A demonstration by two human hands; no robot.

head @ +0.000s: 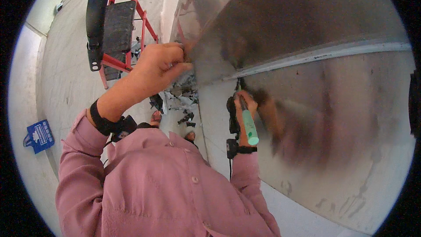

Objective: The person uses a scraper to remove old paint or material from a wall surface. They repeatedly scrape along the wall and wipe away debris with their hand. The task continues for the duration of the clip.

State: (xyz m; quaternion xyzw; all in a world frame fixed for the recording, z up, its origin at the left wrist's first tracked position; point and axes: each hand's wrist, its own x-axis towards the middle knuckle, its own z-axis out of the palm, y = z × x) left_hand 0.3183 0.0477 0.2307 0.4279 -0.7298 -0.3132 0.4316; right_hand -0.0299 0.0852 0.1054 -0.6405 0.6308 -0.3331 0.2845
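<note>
My right hand is closed around a hand tool with a light green handle. The tool's narrow dark end meets the shiny metal panel just below a long pale seam; its exact kind is unclear. On the left, my left hand is bent with curled fingers at the near edge of the panel. Thumb and fingertips come close together there, and whether they pinch something small cannot be told. Both hands and the pink shirt are mirrored dimly in the metal.
A red stepladder with black treads stands at upper left. Torn scraps and dark pieces litter the floor below the panel's edge, near my feet. A blue bag or packet bearing writing lies at far left.
</note>
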